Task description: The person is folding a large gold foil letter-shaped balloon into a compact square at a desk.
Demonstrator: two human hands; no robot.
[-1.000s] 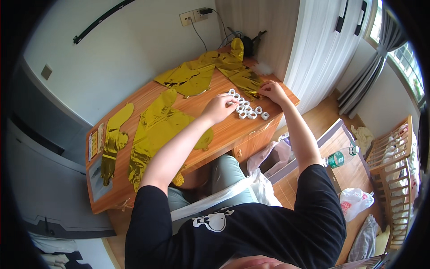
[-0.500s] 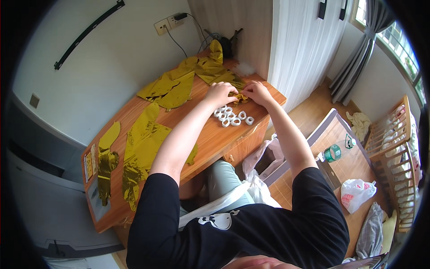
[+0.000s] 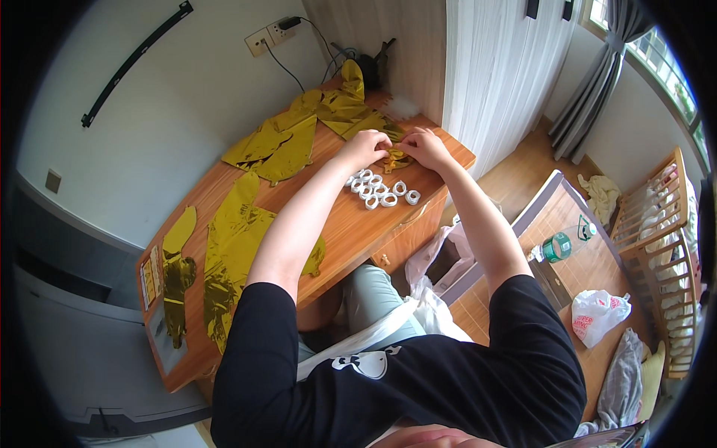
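Observation:
Both my hands meet over the far right part of the wooden table (image 3: 340, 246). The fingers of my left hand (image 3: 366, 148) and my right hand (image 3: 424, 148) are pinched on a crumpled gold foil balloon (image 3: 393, 160), flat and shiny. My fingers partly hide its edge. Just nearer to me lies a cluster of several small white rolls (image 3: 388, 199), apart from my fingers. More deflated gold foil balloons (image 3: 272, 149) spread along the wall side, and another large foil balloon (image 3: 235, 231) lies left of my left forearm.
A narrow gold foil piece (image 3: 175, 276) and printed sheets lie at the table's left end. Cables run to a wall socket (image 3: 259, 42) behind. A pale cabinet (image 3: 485, 89) borders the right. On my right are a plastic bottle (image 3: 560, 246), a white bag (image 3: 597, 317) and a wooden crib (image 3: 657, 254).
My hands have shifted slightly around the gold foil and stay pinched on it. The whole view has moved a little. The white rolls and other balloons lie as before.

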